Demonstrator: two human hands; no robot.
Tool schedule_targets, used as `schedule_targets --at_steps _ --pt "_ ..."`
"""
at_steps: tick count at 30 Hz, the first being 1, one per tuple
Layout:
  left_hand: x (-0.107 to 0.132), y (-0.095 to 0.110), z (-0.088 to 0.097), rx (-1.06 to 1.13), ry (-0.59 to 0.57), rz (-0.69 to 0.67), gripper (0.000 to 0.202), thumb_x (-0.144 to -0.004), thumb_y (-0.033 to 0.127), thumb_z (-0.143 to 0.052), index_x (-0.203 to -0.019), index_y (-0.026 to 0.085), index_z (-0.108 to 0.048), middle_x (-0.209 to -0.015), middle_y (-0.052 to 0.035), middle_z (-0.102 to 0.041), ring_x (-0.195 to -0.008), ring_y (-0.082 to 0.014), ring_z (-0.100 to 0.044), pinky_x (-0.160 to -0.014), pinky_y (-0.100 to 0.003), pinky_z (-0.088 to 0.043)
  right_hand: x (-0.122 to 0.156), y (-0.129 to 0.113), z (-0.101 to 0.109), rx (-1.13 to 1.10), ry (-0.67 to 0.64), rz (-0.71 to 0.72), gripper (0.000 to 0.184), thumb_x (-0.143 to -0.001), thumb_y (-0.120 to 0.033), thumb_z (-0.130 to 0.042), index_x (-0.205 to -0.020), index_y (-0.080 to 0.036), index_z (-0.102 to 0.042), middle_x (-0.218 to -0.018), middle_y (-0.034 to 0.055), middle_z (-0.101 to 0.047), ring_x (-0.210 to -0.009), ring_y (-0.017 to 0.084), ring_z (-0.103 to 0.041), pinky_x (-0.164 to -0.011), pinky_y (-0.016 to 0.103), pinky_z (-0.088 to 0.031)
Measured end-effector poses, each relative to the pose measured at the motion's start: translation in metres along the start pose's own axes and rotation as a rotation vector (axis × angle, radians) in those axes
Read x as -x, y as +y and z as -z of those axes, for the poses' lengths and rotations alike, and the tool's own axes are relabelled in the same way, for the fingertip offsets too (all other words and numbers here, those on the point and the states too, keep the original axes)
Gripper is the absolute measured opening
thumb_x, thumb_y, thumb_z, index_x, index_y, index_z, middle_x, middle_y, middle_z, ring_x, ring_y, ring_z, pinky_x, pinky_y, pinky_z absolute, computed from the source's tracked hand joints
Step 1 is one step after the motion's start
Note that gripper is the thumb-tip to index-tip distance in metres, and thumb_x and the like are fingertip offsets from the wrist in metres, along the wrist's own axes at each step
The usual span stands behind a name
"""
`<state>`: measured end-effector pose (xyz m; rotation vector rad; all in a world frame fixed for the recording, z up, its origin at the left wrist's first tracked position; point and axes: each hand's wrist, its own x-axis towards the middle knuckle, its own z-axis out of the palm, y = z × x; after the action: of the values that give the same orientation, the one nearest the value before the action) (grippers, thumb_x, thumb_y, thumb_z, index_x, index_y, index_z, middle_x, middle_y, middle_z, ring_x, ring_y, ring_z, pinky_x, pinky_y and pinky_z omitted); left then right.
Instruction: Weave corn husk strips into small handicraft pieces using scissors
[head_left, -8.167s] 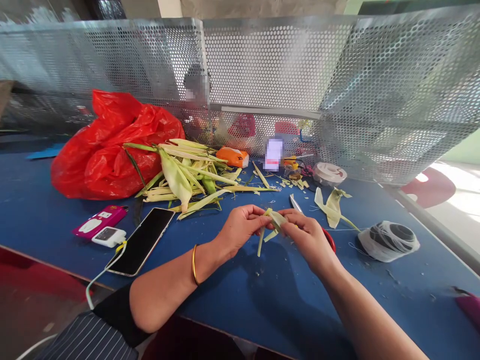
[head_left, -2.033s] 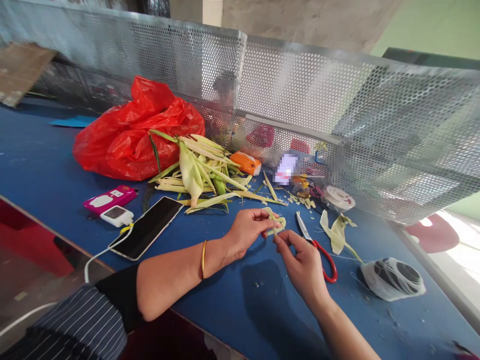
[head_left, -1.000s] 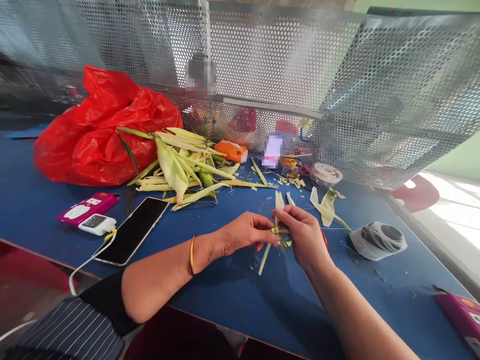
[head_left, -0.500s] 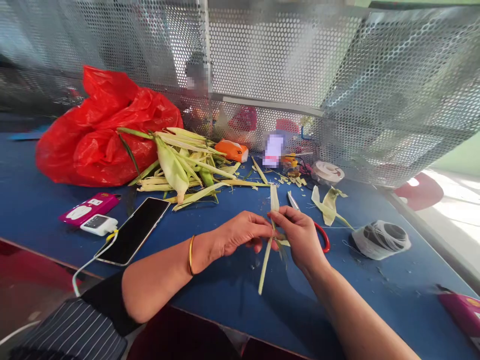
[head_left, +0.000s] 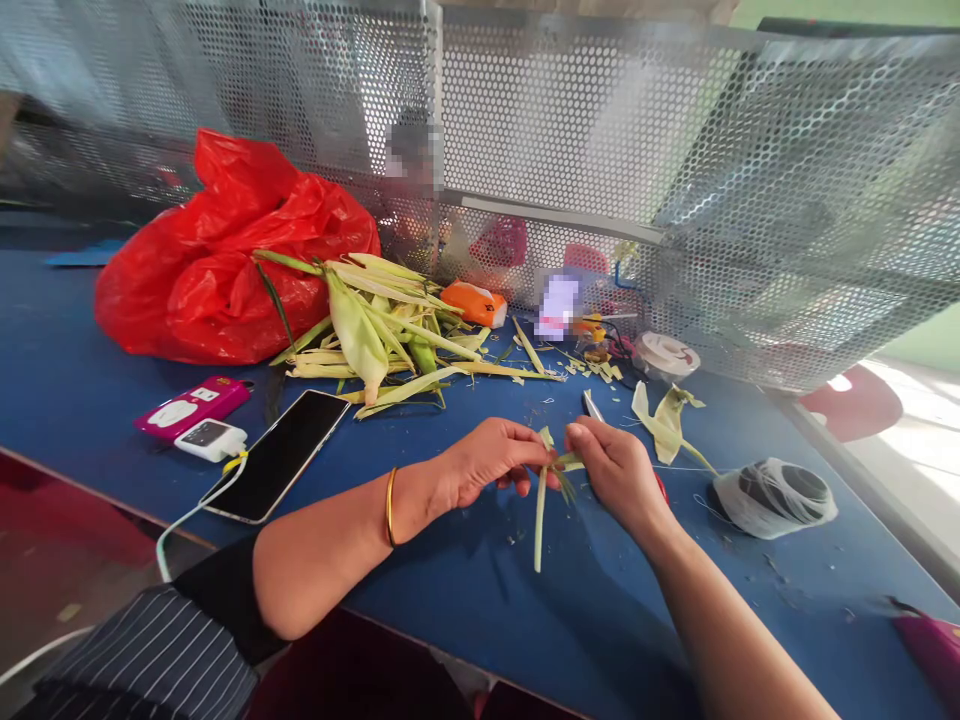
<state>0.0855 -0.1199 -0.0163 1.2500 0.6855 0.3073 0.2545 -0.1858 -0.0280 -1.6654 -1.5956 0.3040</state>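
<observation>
Over the blue table my left hand [head_left: 491, 462] pinches a small bundle of pale green corn husk [head_left: 539, 525], one narrow strip of which hangs straight down. My right hand [head_left: 621, 472] is closed just to the right, thumb and finger on the end of a husk piece that runs across to the left hand. Thin green shreds poke out below the left fingertips. Scissors [head_left: 592, 406] lie behind the right hand, mostly hidden, with a bit of red handle showing. A loose husk piece [head_left: 667, 425] rests farther right, near a spool of thin line [head_left: 776, 497].
A heap of corn husks [head_left: 360, 335] lies against a red plastic bag [head_left: 225, 270]. A phone [head_left: 279, 455], a white charging device [head_left: 210, 438] with cable and a purple packet [head_left: 193, 408] are at left. Behind stand a tape roll [head_left: 666, 355], an orange packet [head_left: 474, 303] and a perforated metal screen [head_left: 555, 110].
The husk strip that stood up above my hands is now folded down to the right. My right hand has drawn slightly away from the left. The view has shifted a little.
</observation>
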Motion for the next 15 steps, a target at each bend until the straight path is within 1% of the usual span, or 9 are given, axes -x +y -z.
schedule_targets --at_steps 3,6,10,12,13,15 --pt "-0.0001 -0.0002 -0.0003 -0.010 -0.022 -0.003 0.015 -0.071 0.031 -0.066 -0.068 0.016 -0.066 -0.074 -0.0049 -0.072 -0.044 -0.0060 -0.048 -0.043 -0.023 -0.022 0.0015 -0.0039 0.0005 0.146 0.046 0.073 0.048 -0.090 -0.050 -0.049 -0.054 -0.022 -0.035 -0.050 -0.0058 -0.034 -0.049 0.011 -0.031 -0.050 0.025 -0.024" --pt "0.0000 -0.0001 -0.0008 -0.013 -0.044 -0.003 0.015 -0.071 0.029 -0.065 -0.063 0.016 -0.064 -0.071 -0.0037 -0.070 -0.044 -0.0056 -0.046 -0.043 -0.023 -0.024 0.0019 -0.0053 -0.0016 0.260 0.114 0.164 0.049 -0.094 -0.050 -0.045 -0.054 -0.022 -0.037 -0.051 -0.0043 -0.039 -0.050 0.011 -0.035 -0.052 0.026 -0.026" --pt "-0.0017 -0.0021 -0.0014 -0.019 -0.021 -0.008 0.018 -0.071 0.034 -0.070 -0.066 0.016 -0.067 -0.070 -0.0027 -0.069 -0.045 -0.0059 -0.045 -0.045 -0.023 -0.025 0.0004 -0.0002 -0.0068 0.354 0.187 0.190 0.051 -0.097 -0.049 -0.041 -0.054 -0.022 -0.039 -0.050 -0.0032 -0.043 -0.049 0.013 -0.037 -0.053 0.027 -0.027" --pt "-0.0037 -0.0043 -0.0014 -0.010 0.009 -0.023 0.019 -0.070 0.035 -0.072 -0.067 0.016 -0.068 -0.069 -0.0033 -0.069 -0.047 -0.0068 -0.047 -0.046 -0.023 -0.026 -0.0004 0.0026 -0.0071 0.388 0.226 0.192 0.049 -0.097 -0.047 -0.042 -0.055 -0.022 -0.044 -0.053 -0.0023 -0.047 -0.051 0.014 -0.040 -0.056 0.028 -0.029" --pt "-0.0048 -0.0055 -0.0012 0.010 0.029 -0.036 0.020 -0.070 0.035 -0.073 -0.068 0.016 -0.069 -0.070 -0.0038 -0.069 -0.048 -0.0074 -0.050 -0.047 -0.024 -0.027 -0.0004 0.0031 -0.0060 0.394 0.252 0.200 0.046 -0.098 -0.045 -0.042 -0.058 -0.021 -0.049 -0.058 -0.0006 -0.052 -0.056 0.015 -0.044 -0.059 0.028 -0.032" --pt "-0.0070 -0.0073 0.0000 0.080 0.068 -0.063 0.022 -0.071 0.037 -0.074 -0.071 0.016 -0.070 -0.075 -0.0051 -0.070 -0.054 -0.0092 -0.056 -0.049 -0.024 -0.031 0.0006 0.0008 -0.0013 0.377 0.341 0.232 0.038 -0.098 -0.040 -0.042 -0.072 -0.020 -0.061 -0.077 0.0045 -0.063 -0.073 0.019 -0.055 -0.071 0.031 -0.038"
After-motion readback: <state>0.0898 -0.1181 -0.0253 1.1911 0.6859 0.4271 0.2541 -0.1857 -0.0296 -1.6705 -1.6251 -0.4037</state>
